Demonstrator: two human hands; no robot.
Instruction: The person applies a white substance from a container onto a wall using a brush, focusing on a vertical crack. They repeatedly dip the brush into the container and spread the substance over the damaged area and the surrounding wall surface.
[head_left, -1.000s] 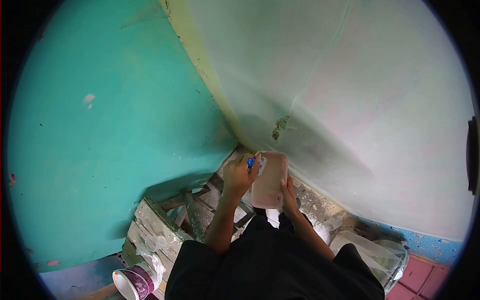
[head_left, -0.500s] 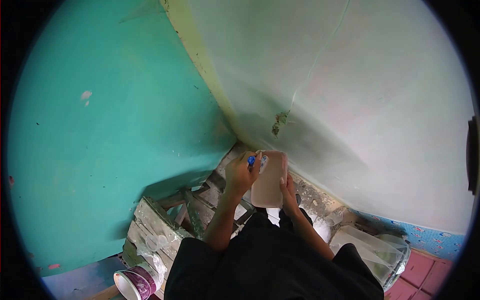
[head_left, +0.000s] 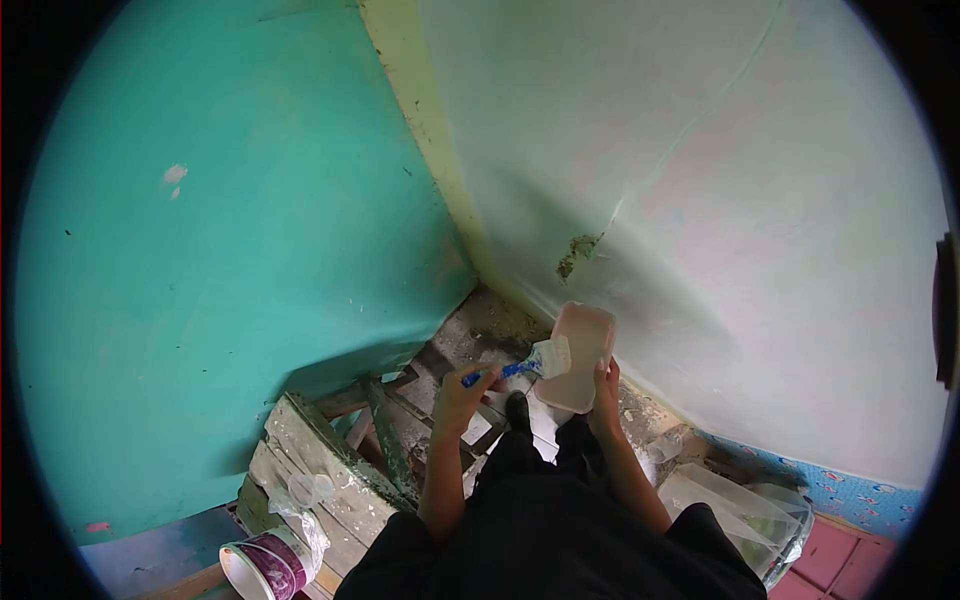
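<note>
My left hand (head_left: pixel 462 398) is closed round the blue handle of a paintbrush (head_left: pixel 516 367). The brush's pale, wide bristles point right and overlap the left edge of a shallow pinkish tray (head_left: pixel 592 318). With my right hand (head_left: pixel 606 398) I grip this tray by its right side, fingers partly hidden beneath it. The tray is held out in front of me, tilted in this view, with a pale inner surface. Beyond it rises the whitish wall (head_left: pixel 760 250), which has a crack and a dark broken patch (head_left: pixel 577 255).
A turquoise wall (head_left: pixel 230 220) stands to the left. A worn wooden bench (head_left: pixel 330 470) and a white-and-purple bucket (head_left: pixel 268 562) are at lower left. A clear plastic container (head_left: pixel 735 515) sits at lower right. My dark shoe (head_left: pixel 518 412) rests on the debris-strewn floor (head_left: pixel 470 330).
The brush has come away from the tray's upper left, its bristles now fully showing. My left hand moved left and down, while the tray shifted right. The view shifted slightly.
</note>
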